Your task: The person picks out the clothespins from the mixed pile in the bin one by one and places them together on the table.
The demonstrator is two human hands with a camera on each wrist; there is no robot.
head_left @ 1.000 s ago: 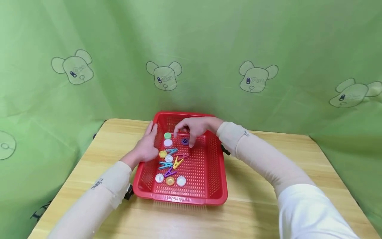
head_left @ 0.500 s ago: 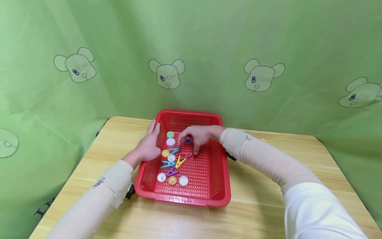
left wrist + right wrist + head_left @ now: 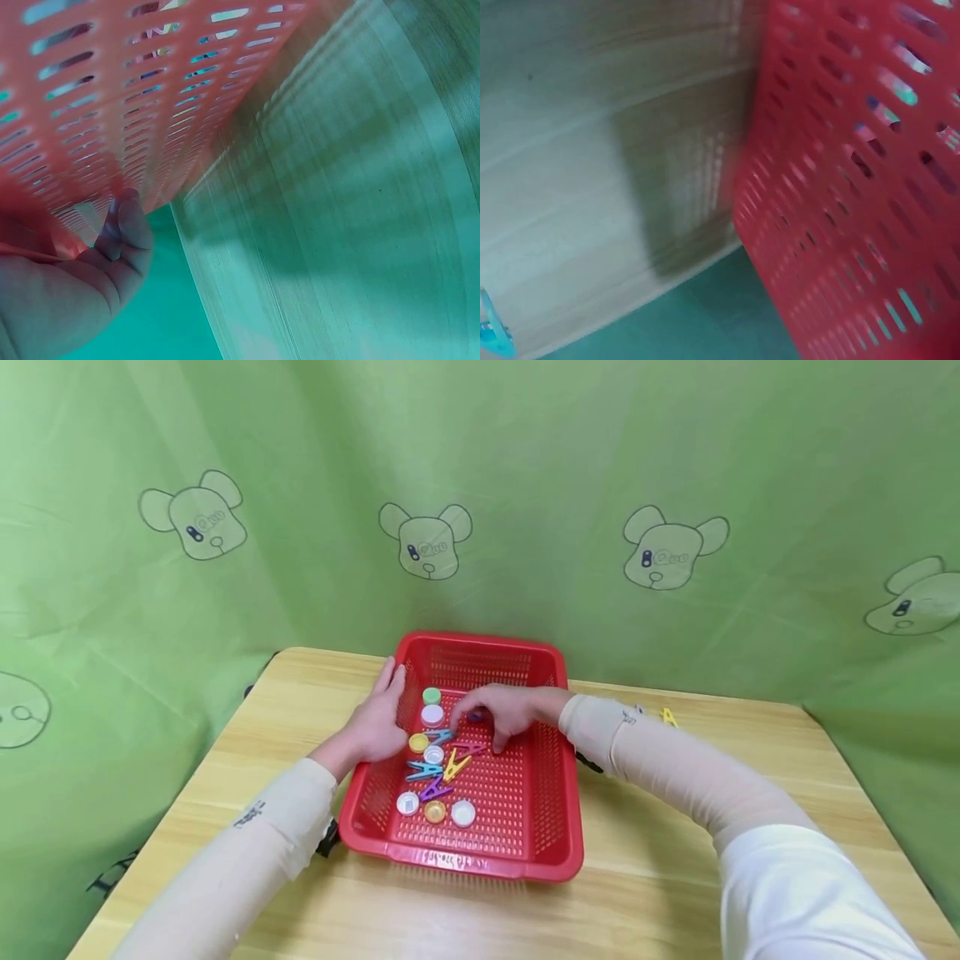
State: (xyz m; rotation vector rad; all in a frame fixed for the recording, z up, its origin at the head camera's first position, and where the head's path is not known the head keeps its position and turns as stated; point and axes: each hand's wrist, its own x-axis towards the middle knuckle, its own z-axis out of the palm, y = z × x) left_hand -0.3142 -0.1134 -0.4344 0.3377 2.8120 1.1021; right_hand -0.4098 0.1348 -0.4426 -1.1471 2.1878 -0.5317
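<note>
A red plastic basket (image 3: 465, 860) with slotted walls stands tilted slightly in the head view. My left hand (image 3: 378, 727) grips its left rim; in the left wrist view the fingers (image 3: 133, 225) curl against the outer wall. Inside, my right hand (image 3: 498, 708) reaches down with thumb and index finger spread apart. Its index fingertip is right at a blue clothespin (image 3: 440, 737), its thumb beside a pink clothespin (image 3: 471, 748). A dark purple cap (image 3: 476, 716) is mostly hidden beneath this hand. The basket wall hides the right hand in the right wrist view.
Also in the basket are a green cap (image 3: 431, 696), a yellow clothespin (image 3: 455, 766), a purple clothespin (image 3: 436, 790) and several white and yellow caps. On the wooden table (image 3: 675, 860), a yellow clothespin (image 3: 669, 717) lies behind the right forearm. A green curtain (image 3: 525, 460) hangs behind.
My right hand has moved nearer to me inside the basket, from around the purple cap toward the blue and pink clothespins. My left hand stays on the rim. The head view has shifted slightly.
</note>
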